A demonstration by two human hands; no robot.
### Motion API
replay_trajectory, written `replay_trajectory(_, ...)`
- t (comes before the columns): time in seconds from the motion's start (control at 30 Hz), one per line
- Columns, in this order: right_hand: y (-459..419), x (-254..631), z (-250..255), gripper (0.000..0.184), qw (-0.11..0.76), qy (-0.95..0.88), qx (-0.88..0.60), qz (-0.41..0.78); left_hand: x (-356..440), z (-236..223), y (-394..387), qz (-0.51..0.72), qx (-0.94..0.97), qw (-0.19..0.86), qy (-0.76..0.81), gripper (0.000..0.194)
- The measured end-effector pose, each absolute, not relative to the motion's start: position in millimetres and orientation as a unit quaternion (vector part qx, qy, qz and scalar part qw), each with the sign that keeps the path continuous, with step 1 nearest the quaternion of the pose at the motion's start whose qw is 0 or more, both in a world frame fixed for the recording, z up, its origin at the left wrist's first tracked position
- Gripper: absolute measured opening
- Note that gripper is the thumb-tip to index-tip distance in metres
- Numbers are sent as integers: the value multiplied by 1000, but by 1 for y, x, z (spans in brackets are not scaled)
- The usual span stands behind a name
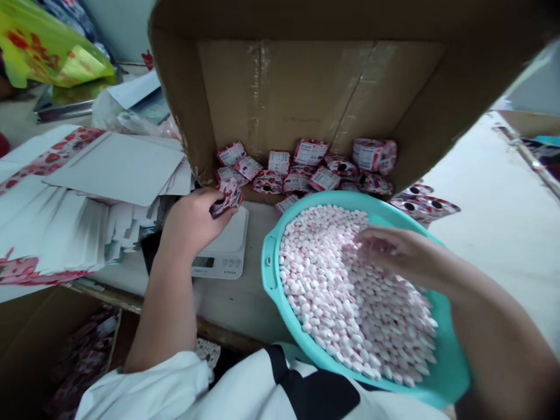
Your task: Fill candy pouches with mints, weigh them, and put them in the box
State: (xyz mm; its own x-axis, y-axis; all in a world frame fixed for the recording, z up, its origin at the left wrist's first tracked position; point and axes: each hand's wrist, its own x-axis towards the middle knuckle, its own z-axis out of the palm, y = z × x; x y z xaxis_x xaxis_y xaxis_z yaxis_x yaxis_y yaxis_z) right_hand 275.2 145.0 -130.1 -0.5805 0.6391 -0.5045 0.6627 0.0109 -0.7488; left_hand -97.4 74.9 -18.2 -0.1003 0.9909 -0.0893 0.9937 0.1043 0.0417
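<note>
My left hand (195, 219) is closed around a small red printed candy box (228, 197) and holds it just above the white kitchen scale (227, 248). Part of the scale is hidden under that hand and wrist. On the right stands a turquoise plastic basin (270, 262) holding a heap of small, pale pink and white tablet candies (324, 291). My right hand (385, 248) is over the upper part of the heap, fingertips down at the candies. Its fingers are smeared by motion, so whether they hold any candies is unclear.
Behind the scale and basin, a large cardboard box (306, 99) lies with its opening toward me, with several similar small boxes (324, 178) inside. Flat white and red cartons (118, 169) are stacked at left. An open carton (30, 332) sits below the table edge. More flattened packs (426, 204) lie beyond the basin.
</note>
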Motion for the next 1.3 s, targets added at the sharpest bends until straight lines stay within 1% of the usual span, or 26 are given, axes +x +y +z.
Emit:
replay_trajectory(0.07,146,277,-129,42,-34,708,459,-535,-74,-10,81,60,704,38,707,25)
replay_trajectory(0.1,146,277,-127,42,-62,700,454,-547,-60,-6,84,95,727,53,679,24)
replay_trajectory(0.17,145,277,-120,46,-149,661,438,-592,-28,0,93,153,765,112,616,24)
replay_trajectory(0.27,137,272,-101,61,-270,549,328,-720,19,4,105,232,773,228,544,26)
replay_trajectory(0.33,131,267,-88,65,-330,491,266,-762,44,2,109,278,739,300,535,30)
replay_trajectory(0.4,126,264,-78,61,-373,469,268,-754,63,-3,111,322,684,363,545,37)
replay_trajectory(0.47,123,263,-74,52,-407,462,311,-724,79,-10,111,371,621,414,553,46)
replay_trajectory(0.53,123,263,-75,46,-436,461,360,-684,92,-17,111,422,547,460,558,49)
replay_trajectory(0.57,123,264,-75,44,-446,463,381,-665,97,-21,112,449,497,486,561,46)
replay_trajectory(0.67,123,264,-78,42,-465,487,425,-605,110,-32,117,505,293,578,570,30)
replay_trajectory(0.7,122,264,-78,41,-466,504,435,-584,112,-35,120,512,231,600,569,28)
replay_trajectory(0.77,121,262,-75,41,-450,560,457,-525,114,-40,124,519,154,617,572,31)
replay_trajectory(0.83,120,262,-69,40,-411,628,485,-449,116,-41,125,530,115,607,581,31)
replay_trajectory(0.93,118,263,-55,42,-366,693,499,-370,120,-34,122,547,74,604,575,24)
replay_trajectory(1.03,112,264,-45,43,-365,725,490,-319,125,-29,116,554,77,639,529,23)
replay_trajectory(1.13,104,262,-46,37,-363,747,483,-277,127,-35,111,524,34,647,553,32)
replay_trajectory(1.17,101,261,-48,35,-363,751,478,-274,126,-39,109,516,20,643,565,30)
replay_trajectory(1.3,92,259,-54,34,-369,760,468,-261,123,-48,101,509,1,683,524,23)
